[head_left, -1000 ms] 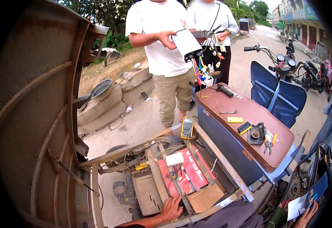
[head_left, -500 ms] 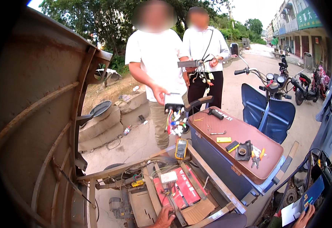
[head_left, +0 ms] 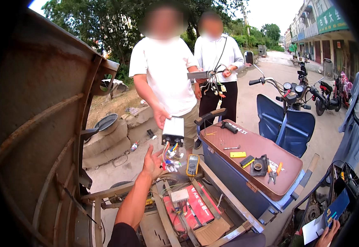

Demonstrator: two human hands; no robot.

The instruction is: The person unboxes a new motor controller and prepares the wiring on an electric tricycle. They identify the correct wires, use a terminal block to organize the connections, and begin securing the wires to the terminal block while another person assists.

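My left hand (head_left: 151, 165) reaches forward, open, thumb raised and palm toward the hanging wires. Just beyond it is a silver motor controller box (head_left: 173, 126) with a black end, held by the co-worker in a white T-shirt. Coloured wires with white plugs (head_left: 172, 158) hang from it; whether my fingertips touch them I cannot tell. My right hand is not in view. Below lies an open metal vehicle frame with a red battery (head_left: 202, 220) and a small pale box (head_left: 180, 195) on top. A yellow multimeter (head_left: 192, 165) leans at the frame's far edge.
A brown seat (head_left: 249, 160) carries pliers (head_left: 275, 173), a grip and small parts. A second person holds a grey box (head_left: 199, 75) with loose wires. Rusty raised panel (head_left: 44, 107) blocks the left. At lower right, apparently another person's hand (head_left: 328, 235) holds a blue booklet (head_left: 338, 206).
My left hand has risen from beside the battery and stretched forward to the wires. The co-worker's controller has come lower and nearer, slightly to the left.
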